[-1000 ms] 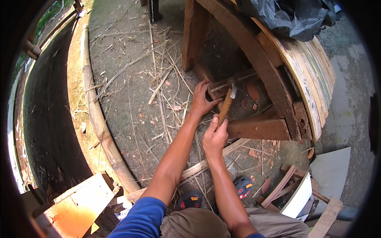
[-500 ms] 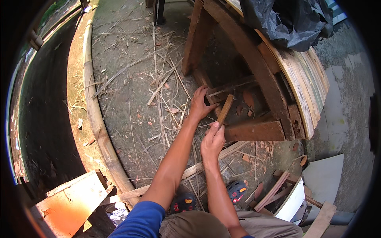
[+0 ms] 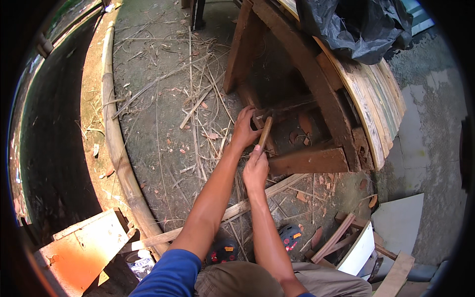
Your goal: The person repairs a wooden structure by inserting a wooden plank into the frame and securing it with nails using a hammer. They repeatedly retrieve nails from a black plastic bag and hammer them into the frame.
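— What is the right hand [image 3: 256, 170] holding?

— It is wrapped tight around the low end of a wooden handle [image 3: 265, 132]. I think it is a hammer, but the head is in the dark, so I am not sure.

— And the left hand [image 3: 245, 129]?

— It is curled on a dark plank [image 3: 277, 110] under the big wooden frame [image 3: 316, 89], just beside the top of the handle. I cannot tell if it pinches anything small.

— How will the tool feel?

— Stiff and hard, likely heavy at the top. Holding it low on the handle is good.

— What is nearby?

— A brown board [image 3: 308, 161], a bamboo pole [image 3: 116, 138], and dry sticks on the ground [image 3: 153, 114].
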Motion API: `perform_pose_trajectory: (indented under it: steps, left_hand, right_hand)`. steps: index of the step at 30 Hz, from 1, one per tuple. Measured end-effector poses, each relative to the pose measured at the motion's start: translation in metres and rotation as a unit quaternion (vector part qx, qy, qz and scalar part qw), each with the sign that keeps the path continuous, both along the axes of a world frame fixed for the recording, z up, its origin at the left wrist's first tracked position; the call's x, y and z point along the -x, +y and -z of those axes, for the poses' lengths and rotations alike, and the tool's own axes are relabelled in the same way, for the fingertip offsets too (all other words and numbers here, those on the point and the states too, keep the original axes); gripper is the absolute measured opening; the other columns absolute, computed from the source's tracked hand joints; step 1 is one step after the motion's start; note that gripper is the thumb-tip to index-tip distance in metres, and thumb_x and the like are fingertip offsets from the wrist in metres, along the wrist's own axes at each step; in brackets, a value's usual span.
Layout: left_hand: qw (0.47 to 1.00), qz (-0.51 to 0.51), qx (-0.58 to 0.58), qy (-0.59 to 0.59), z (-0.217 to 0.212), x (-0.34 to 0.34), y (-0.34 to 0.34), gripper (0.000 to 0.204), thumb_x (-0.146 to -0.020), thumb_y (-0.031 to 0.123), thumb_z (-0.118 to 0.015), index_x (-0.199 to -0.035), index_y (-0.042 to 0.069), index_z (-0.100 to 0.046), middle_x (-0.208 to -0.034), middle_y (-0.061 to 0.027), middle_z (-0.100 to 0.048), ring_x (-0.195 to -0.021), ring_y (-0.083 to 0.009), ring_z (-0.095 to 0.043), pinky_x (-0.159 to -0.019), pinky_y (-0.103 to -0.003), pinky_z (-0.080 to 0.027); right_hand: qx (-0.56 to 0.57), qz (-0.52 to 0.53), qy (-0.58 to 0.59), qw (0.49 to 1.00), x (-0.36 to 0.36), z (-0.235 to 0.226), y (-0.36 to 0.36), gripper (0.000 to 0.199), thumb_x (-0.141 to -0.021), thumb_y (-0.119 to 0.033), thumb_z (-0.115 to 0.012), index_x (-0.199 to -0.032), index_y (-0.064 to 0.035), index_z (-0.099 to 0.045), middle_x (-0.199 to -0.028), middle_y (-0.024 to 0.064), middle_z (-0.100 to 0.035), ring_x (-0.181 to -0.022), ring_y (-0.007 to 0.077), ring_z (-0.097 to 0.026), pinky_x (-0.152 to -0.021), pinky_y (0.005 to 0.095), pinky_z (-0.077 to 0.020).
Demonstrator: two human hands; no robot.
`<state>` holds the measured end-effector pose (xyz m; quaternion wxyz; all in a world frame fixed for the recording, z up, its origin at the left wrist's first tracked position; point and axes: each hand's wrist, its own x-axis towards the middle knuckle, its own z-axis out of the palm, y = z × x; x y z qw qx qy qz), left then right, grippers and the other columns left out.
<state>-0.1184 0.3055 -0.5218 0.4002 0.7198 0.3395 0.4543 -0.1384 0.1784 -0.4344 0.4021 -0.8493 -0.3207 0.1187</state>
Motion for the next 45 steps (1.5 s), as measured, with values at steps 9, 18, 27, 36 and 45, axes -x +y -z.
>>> perform_pose_trajectory:
  steps: [9,18,27,36,45]
  left_hand:
    - [1.0,0.0,0.011,-0.008,0.007,-0.003,0.001,0.076,-0.064,0.021,-0.092,-0.13,0.001,-0.058,-0.141,-0.0196,-0.054,-0.134,-0.0399,-0.049,-0.113,-0.046,-0.041]
    - [1.0,0.005,-0.001,-0.014,0.011,-0.008,0.007,0.074,-0.065,0.019,-0.091,-0.129,0.001,-0.059,-0.142,-0.0189,-0.053,-0.134,-0.0397,-0.05,-0.113,-0.046,-0.042]
    - [1.0,0.027,0.015,0.004,0.003,0.002,0.005,0.078,-0.066,0.019,-0.091,-0.134,0.001,-0.057,-0.147,-0.019,-0.05,-0.138,-0.0394,-0.046,-0.117,-0.045,-0.038]
    - [0.997,0.07,0.026,0.011,0.008,0.013,0.012,0.08,-0.066,0.018,-0.092,-0.136,0.001,-0.056,-0.15,-0.0188,-0.048,-0.141,-0.0393,-0.044,-0.119,-0.045,-0.037]
    - [0.997,0.076,0.023,0.007,0.009,0.013,0.016,0.081,-0.069,0.019,-0.09,-0.139,0.0,-0.053,-0.149,-0.021,-0.048,-0.141,-0.0393,-0.044,-0.119,-0.043,-0.036]
  right_hand:
    - [0.028,0.011,0.155,0.987,-0.018,0.018,-0.004,0.048,-0.111,-0.043,-0.04,-0.088,-0.0025,-0.051,-0.062,0.0002,-0.046,-0.05,0.009,-0.044,-0.047,0.0259,-0.036]
    - [-0.058,0.01,0.051,0.997,0.002,0.021,0.009,0.046,-0.109,-0.039,-0.044,-0.107,0.0064,-0.056,-0.076,0.0242,-0.063,-0.071,0.0441,-0.063,-0.063,0.0492,-0.0472]
    - [0.014,0.024,0.066,0.997,-0.003,0.008,-0.008,0.047,-0.109,-0.036,-0.044,-0.11,0.0088,-0.057,-0.083,0.0318,-0.065,-0.084,0.0543,-0.064,-0.073,0.0559,-0.0469]
    - [-0.098,0.029,0.08,0.991,0.006,-0.002,0.002,0.055,-0.111,-0.041,-0.04,-0.097,0.0087,-0.057,-0.059,0.0152,-0.051,-0.059,0.03,-0.058,-0.063,0.0442,-0.0466]
    - [-0.082,0.052,0.117,0.988,0.01,-0.011,0.0,0.055,-0.109,-0.04,-0.041,-0.1,0.0092,-0.062,-0.091,0.0323,-0.067,-0.093,0.0538,-0.063,-0.082,0.0565,-0.0471]
